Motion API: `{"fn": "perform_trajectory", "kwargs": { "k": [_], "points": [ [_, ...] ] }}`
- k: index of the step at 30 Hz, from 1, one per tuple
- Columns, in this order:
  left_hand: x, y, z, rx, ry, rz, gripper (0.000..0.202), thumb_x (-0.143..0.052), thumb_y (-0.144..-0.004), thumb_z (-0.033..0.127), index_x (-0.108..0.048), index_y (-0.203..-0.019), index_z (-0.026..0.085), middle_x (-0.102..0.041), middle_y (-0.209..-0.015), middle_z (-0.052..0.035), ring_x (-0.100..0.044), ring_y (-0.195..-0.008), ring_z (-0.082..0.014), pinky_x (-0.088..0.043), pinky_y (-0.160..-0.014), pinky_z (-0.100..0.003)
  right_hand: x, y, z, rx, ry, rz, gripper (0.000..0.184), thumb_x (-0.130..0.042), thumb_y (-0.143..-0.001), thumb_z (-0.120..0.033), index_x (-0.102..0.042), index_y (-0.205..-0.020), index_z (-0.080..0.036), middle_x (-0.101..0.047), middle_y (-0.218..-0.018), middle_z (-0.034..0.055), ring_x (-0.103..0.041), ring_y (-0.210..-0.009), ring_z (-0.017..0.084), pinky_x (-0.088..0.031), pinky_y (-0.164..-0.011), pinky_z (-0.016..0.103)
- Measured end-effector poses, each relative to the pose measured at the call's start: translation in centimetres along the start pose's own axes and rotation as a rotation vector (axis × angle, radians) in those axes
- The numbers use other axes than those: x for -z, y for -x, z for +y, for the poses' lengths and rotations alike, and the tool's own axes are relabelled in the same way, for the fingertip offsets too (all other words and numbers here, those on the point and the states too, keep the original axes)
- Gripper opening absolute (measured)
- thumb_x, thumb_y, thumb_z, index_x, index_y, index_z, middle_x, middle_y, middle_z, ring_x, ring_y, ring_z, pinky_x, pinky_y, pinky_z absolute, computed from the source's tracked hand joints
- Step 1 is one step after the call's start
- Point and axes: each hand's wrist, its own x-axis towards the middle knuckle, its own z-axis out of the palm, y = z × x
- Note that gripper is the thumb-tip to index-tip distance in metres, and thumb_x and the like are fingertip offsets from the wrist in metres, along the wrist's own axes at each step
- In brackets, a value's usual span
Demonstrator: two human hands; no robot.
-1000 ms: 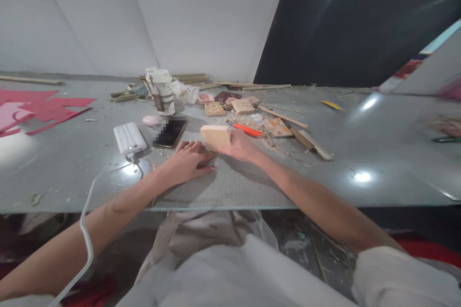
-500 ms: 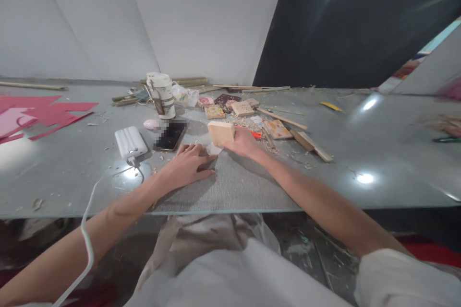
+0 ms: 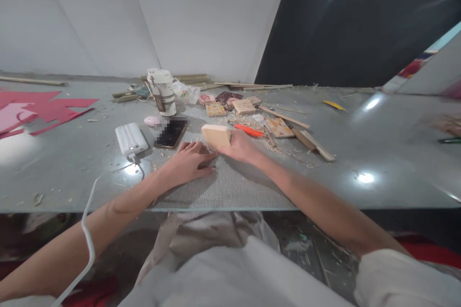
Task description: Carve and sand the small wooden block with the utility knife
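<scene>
My right hand grips a pale wooden block, which stands tilted on the table in front of me. Beside it, my left hand lies palm down with its fingers stretched out and the thumb apart. Its fingertips are close to the block's lower edge; whether they touch it is unclear. Just beyond my right hand lies an orange tool, like a craft knife, among wood shavings. Behind are carved wooden pieces and a patterned square block.
A phone, a white power bank with a cable, and a paper cup stand at left. Red paper lies farther left. Wooden strips and a yellow tool are at right. Another person's blurred hand shows far right.
My right hand has moved the block slightly left, towards my left hand. More of the orange tool shows, and a white scrap under the block is hidden. My left hand stays put.
</scene>
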Motion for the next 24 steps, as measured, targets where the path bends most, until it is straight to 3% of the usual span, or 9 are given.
{"fn": "perform_trajectory", "kwargs": {
  "k": [4,9,13,24],
  "points": [
    [0.0,0.0,0.0,-0.007,0.003,0.007,0.053,-0.056,-0.112,0.058,-0.071,-0.155,0.032,-0.066,-0.14,-0.0152,-0.06,-0.129,-0.0361,-0.04,-0.114,-0.052,0.2,-0.1,0.1,-0.02,-0.038,-0.003,0.016,-0.081,-0.089,-0.035,-0.085,-0.098,-0.023,-0.087,-0.097,0.0065,-0.082,-0.093,0.028,-0.057,-0.079,0.033],
    [-0.2,0.0,-0.1,-0.012,0.01,0.013,0.051,-0.055,-0.112,0.059,-0.071,-0.153,0.033,-0.067,-0.132,-0.0134,-0.061,-0.123,-0.0343,-0.041,-0.113,-0.051,0.3,-0.1,0.7,0.003,-0.098,-0.029,0.02,-0.083,-0.087,-0.031,-0.085,-0.106,-0.025,-0.087,-0.106,0.0045,-0.081,-0.096,0.026,-0.058,-0.081,0.032],
    [-0.2,0.0,0.0,-0.004,0.013,0.023,0.052,-0.058,-0.111,0.058,-0.07,-0.154,0.032,-0.064,-0.139,-0.0149,-0.059,-0.13,-0.0358,-0.04,-0.116,-0.051,0.4,-0.2,1.0,-0.016,-0.093,0.003,0.018,-0.083,-0.086,-0.03,-0.084,-0.103,-0.022,-0.087,-0.105,0.0068,-0.081,-0.099,0.028,-0.057,-0.081,0.032],
    [0.1,0.0,0.1,-0.004,0.004,-0.021,0.053,-0.057,-0.112,0.056,-0.068,-0.157,0.03,-0.066,-0.138,-0.0156,-0.061,-0.129,-0.0355,-0.042,-0.113,-0.052,0.7,0.3,1.0,0.01,-0.087,-0.019,0.021,-0.083,-0.087,-0.029,-0.084,-0.108,-0.026,-0.088,-0.105,0.0029,-0.082,-0.096,0.025,-0.056,-0.078,0.029]
  ]
}}
